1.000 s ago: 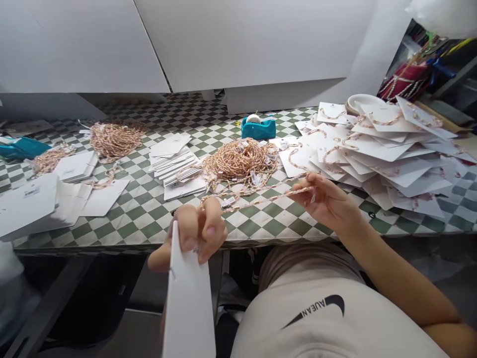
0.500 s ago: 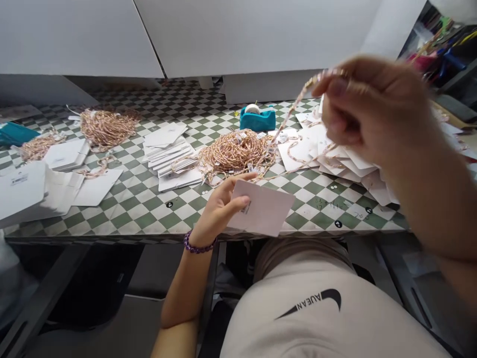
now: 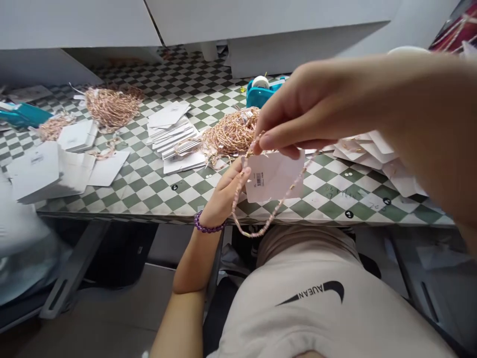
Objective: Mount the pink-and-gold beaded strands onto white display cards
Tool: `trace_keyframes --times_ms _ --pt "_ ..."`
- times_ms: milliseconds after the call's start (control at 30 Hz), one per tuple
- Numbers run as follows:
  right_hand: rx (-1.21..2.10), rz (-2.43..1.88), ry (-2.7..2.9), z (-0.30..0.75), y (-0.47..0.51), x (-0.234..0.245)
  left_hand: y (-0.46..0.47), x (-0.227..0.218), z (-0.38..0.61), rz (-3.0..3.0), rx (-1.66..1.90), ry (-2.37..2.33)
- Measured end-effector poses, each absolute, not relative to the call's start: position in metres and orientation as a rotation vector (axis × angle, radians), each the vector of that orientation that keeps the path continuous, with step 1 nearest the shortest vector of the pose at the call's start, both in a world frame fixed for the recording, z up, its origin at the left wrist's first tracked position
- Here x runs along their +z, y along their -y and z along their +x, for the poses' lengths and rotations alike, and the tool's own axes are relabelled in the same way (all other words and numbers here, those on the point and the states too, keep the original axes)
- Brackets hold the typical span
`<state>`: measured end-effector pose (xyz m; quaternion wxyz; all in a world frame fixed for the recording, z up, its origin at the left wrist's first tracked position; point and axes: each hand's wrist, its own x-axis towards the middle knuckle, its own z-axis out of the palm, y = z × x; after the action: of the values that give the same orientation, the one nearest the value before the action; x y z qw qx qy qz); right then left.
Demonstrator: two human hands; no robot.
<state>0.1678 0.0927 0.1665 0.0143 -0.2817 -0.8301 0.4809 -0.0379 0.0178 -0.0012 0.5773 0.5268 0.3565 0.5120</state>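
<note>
White rectangular barcoded card [image 3: 278,171] sits pinched in your left hand [image 3: 221,199] by the front edge of the green-and-white checkered bench [image 3: 316,211]; your right hand [image 3: 313,109], nearly closed, pinches a pink-and-gold beaded loop [image 3: 254,234] before it.

Card [image 3: 279,176] smooth, matt paperboard; bead strand [image 3: 254,234] bumpy, partly metallic-looking; tape dispenser [image 3: 255,97] glossy plastic; shirt [image 3: 316,268] matt cloth

The right hand [image 3: 298,112] had moved left and down to the card [image 3: 278,169], and the beaded strand [image 3: 254,234] drooped in a loop across it.
</note>
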Motion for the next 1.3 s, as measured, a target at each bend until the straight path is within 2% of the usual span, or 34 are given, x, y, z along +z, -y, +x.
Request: trace_keyframes --times_ms 100,300,367,467,600,667,833,967,1133,1300 --pt "1.21 -0.963 2.754 0.153 -0.115 0.148 -0.018 0.0 -0.037 1.182 1.188 -0.859" --pt "1.324 -1.113 2.471 0.151 -0.114 0.157 -0.018 0.007 -0.036 1.371 1.206 -0.925" --pt "1.253 -1.094 2.517 0.157 -0.108 0.163 -0.018 0.009 -0.036 1.374 1.227 -0.943" --pt "1.051 -0.886 2.65 0.167 -0.096 0.17 -0.019 0.007 -0.036 1.413 1.342 -0.942" --pt "0.874 -0.275 2.82 0.18 -0.078 0.174 -0.02 0.002 -0.038 1.44 1.462 -1.008" --pt "0.928 -0.126 2.834 0.183 -0.072 0.174 -0.019 0.0 -0.038 1.393 1.504 -1.01" --pt "1.515 -0.209 2.746 0.185 -0.072 0.175 -0.02 -0.001 -0.036 1.244 1.528 -0.966" --pt "1.769 -0.187 2.834 0.183 -0.079 0.174 -0.024 0.003 -0.041 1.083 1.535 -0.897" --pt "1.647 0.045 2.852 0.182 -0.071 0.176 -0.024 0.012 -0.045 0.924 1.411 -0.774" --pt "1.281 -0.168 2.624 0.185 -0.063 0.175 -0.02 0.006 -0.034 1.177 1.395 -0.9"
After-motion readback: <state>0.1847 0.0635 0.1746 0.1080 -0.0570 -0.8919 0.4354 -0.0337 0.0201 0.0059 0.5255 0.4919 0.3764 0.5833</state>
